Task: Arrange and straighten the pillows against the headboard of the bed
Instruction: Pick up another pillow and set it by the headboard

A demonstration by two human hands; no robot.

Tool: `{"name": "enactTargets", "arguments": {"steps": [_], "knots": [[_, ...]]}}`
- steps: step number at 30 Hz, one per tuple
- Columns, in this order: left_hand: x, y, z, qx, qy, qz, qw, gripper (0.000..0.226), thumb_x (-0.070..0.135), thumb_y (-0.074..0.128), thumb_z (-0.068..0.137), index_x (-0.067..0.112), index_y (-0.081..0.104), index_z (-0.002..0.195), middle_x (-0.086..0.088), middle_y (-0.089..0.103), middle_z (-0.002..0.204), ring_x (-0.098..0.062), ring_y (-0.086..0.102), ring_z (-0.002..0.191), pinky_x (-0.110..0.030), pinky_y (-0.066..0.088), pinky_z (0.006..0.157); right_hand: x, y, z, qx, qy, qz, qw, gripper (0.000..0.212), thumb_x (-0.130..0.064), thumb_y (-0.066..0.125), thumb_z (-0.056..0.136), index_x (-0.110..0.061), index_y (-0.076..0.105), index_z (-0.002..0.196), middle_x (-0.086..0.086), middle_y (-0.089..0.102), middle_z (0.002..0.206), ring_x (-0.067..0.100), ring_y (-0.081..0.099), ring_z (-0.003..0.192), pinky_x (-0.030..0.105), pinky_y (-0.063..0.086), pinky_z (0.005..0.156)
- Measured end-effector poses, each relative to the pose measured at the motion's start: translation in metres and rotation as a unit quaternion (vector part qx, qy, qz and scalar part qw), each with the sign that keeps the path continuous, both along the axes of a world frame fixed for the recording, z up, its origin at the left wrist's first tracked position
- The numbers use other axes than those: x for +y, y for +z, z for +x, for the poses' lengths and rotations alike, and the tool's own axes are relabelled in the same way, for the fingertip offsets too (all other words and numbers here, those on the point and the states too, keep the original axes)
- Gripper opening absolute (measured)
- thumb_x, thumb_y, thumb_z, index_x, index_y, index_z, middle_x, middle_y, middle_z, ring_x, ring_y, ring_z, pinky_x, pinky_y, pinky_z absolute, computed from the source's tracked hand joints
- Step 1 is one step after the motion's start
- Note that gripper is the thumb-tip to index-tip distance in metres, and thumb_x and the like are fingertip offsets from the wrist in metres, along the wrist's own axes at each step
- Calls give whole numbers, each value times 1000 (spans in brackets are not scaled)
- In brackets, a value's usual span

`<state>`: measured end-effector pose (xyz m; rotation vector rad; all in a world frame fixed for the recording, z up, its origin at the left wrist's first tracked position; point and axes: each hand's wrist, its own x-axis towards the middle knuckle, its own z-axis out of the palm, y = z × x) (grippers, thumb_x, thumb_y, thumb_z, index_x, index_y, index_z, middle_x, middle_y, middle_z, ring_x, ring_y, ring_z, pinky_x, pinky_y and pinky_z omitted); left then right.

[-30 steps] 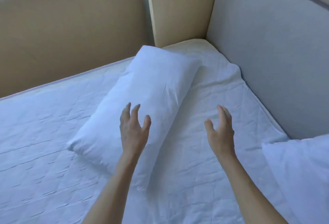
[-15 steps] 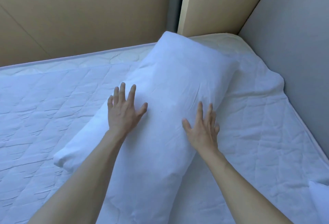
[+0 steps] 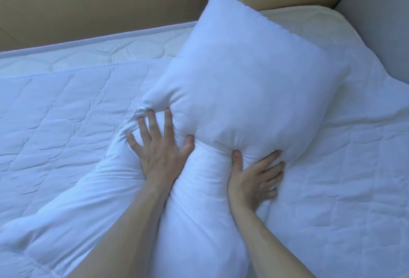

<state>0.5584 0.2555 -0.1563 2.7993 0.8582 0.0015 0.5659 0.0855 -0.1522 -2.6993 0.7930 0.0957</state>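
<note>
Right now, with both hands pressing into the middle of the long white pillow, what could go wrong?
The long white pillow is bent where the left hand and right hand press; its filling may stay bunched there. The quilted white mattress cover is rumpled near the grey headboard; pushing the pillow may drag it further.

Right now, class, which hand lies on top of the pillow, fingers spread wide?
The left hand, pressing flat on top of the pillow. The right hand sits at its edge, fingers against its side.

Pillow (image 3: 243, 83) buckles under hands
Left hand (image 3: 161, 145) and right hand (image 3: 252, 178) now dig in; its far half has risen.
</note>
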Motion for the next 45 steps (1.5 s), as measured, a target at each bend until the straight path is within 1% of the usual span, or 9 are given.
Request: {"name": "enactTargets", "arguments": {"steps": [10, 14, 21, 25, 31, 36, 38, 40, 45], "knots": [[6, 16, -7, -22, 10, -12, 1000, 84, 77, 40, 79, 37, 27, 152, -4, 25, 165, -29, 23, 151, -63, 16, 117, -14, -4, 17, 62, 13, 59, 996, 112, -80, 44, 80, -23, -16, 156, 24, 1, 162, 41, 8, 148, 67, 26, 103], [55, 37, -80, 90, 148, -32, 984, 87, 91, 32, 72, 47, 22, 147, -11, 46, 149, -36, 42, 137, -60, 25, 109, -19, -4, 13, 69, 35, 89, 993, 112, -80, 45, 81, -25, -20, 155, 23, -6, 163, 40, 2, 150, 68, 20, 107], [6, 78, -167, 104, 205, -144, 963, 78, 82, 39, 81, 34, 30, 141, -16, 62, 127, -41, 56, 117, -48, 37, 87, -82, 23, -56, -53, 41, 328, 942, 79, -47, 67, 89, -2, 38, 148, 26, 47, 146, 36, 45, 135, 40, 38, 107], [-23, 140, -173, 61, 173, -236, 954, 66, 77, 55, 76, 24, 54, 116, -2, 67, 111, -28, 60, 96, -43, 46, 78, -123, 66, -88, 14, -50, 592, 805, 27, -17, 73, 90, 0, 66, 109, 12, 74, 103, 27, 71, 96, 31, 58, 75], [-179, 188, -217, -118, 195, -418, 880, 21, 29, 76, 86, 23, 66, 104, 12, 70, 86, -3, 65, 80, -19, 47, 61, -301, 175, -24, -43, 20, 586, 809, 8, -11, 68, 92, -8, 71, 98, 1, 79, 82, 16, 74, 71, 30, 62, 64], [-278, 110, -225, -41, 283, -524, 803, 129, 72, 70, 47, 15, 28, 155, -13, 61, 129, -29, 60, 116, -38, 47, 96, -386, 146, -27, 46, 89, 388, 916, 37, -19, 65, 96, -4, 60, 129, 8, 65, 121, 24, 61, 117, 30, 51, 80], [-285, 100, -196, -100, 311, -557, 763, 130, 69, 80, 55, 17, 17, 156, -7, 48, 147, -25, 55, 127, -44, 43, 108, -389, 135, -33, 97, 105, 416, 898, 47, -45, 69, 90, -21, 54, 129, -7, 59, 125, 11, 56, 117, 17, 46, 88], [-286, 102, -165, -168, 318, -566, 742, 110, 59, 80, 71, 28, 16, 155, 5, 43, 147, -19, 52, 126, -42, 42, 108, -386, 143, -22, 147, 116, 450, 873, 66, -56, 76, 79, -14, 64, 128, -1, 72, 121, 15, 68, 109, 29, 53, 96], [-305, 126, -96, -238, 343, -571, 707, 86, 40, 71, 88, 21, 23, 157, -11, 48, 148, -31, 56, 124, -34, 44, 84, -366, 255, 44, 98, 168, 574, 796, 27, -2, 68, 85, 5, 70, 111, 22, 75, 105, 33, 75, 90, 42, 62, 75]]}}
